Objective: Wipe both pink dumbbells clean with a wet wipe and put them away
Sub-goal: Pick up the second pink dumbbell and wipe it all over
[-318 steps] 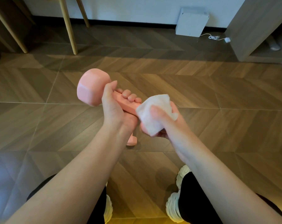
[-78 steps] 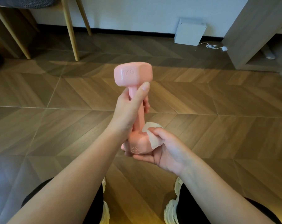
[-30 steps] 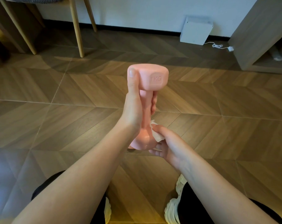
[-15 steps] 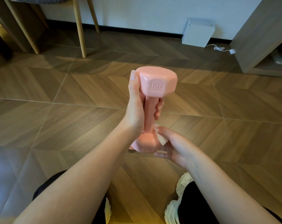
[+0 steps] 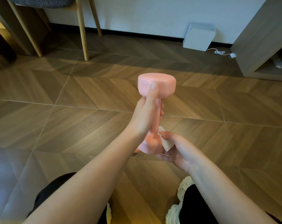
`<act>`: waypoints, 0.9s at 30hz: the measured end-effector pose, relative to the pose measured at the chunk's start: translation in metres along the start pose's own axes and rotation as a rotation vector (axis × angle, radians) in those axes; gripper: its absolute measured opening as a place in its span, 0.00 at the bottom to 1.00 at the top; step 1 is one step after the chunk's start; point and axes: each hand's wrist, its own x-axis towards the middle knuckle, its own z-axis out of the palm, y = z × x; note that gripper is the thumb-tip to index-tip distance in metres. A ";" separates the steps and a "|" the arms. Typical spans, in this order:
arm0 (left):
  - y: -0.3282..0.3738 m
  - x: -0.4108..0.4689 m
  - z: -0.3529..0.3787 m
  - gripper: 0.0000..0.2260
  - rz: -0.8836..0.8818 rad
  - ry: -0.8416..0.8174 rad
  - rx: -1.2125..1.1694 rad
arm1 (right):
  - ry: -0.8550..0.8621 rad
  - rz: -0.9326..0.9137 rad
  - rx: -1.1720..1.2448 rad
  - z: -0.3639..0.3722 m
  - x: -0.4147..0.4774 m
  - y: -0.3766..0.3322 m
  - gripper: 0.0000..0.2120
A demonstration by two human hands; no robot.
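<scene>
Pink dumbbell (image 5: 165,85) stands nearly upright in the air above the wooden floor (image 5: 72,120), out in front of the person's knees and touching no surface. The left grip (image 5: 145,118) is clenched round the bar. Its fingers curl about the handle and its thumb stretches up along the side of the upper head, covering part of the raised weight marking. The right grip (image 5: 176,150) cups the lower head from beneath and from the right, and its thumb pinches a crumpled white wet wipe (image 5: 167,143) against that head. Part of the wipe pokes up beside the bar.

Below the forearms are black trousers (image 5: 196,206) and chunky white shoes (image 5: 183,185). At the far edge of the floor, by the wall, stand pale wooden chair legs (image 5: 84,34) on the left. A white box (image 5: 199,37) with a thin white cable (image 5: 221,52) sits to the right, and a wood-grain cabinet (image 5: 263,39) fills the far right corner.
</scene>
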 end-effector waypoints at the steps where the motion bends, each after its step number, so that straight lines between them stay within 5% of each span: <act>1: -0.001 0.000 0.001 0.36 -0.004 0.020 -0.033 | 0.024 -0.005 0.007 0.003 0.002 0.002 0.05; 9: 0.003 -0.001 0.000 0.35 0.022 -0.029 -0.105 | -0.113 -0.010 -0.125 -0.001 -0.001 -0.007 0.12; 14: 0.000 -0.003 -0.002 0.37 -0.001 -0.090 -0.242 | -0.050 -0.014 -0.237 0.008 -0.002 -0.005 0.12; 21: 0.001 -0.003 -0.006 0.37 0.027 -0.249 -0.398 | -0.301 0.073 -0.194 -0.009 -0.010 -0.016 0.12; 27: -0.003 -0.002 -0.003 0.40 0.048 -0.178 -0.362 | -0.191 -0.004 -0.182 -0.003 -0.011 -0.011 0.14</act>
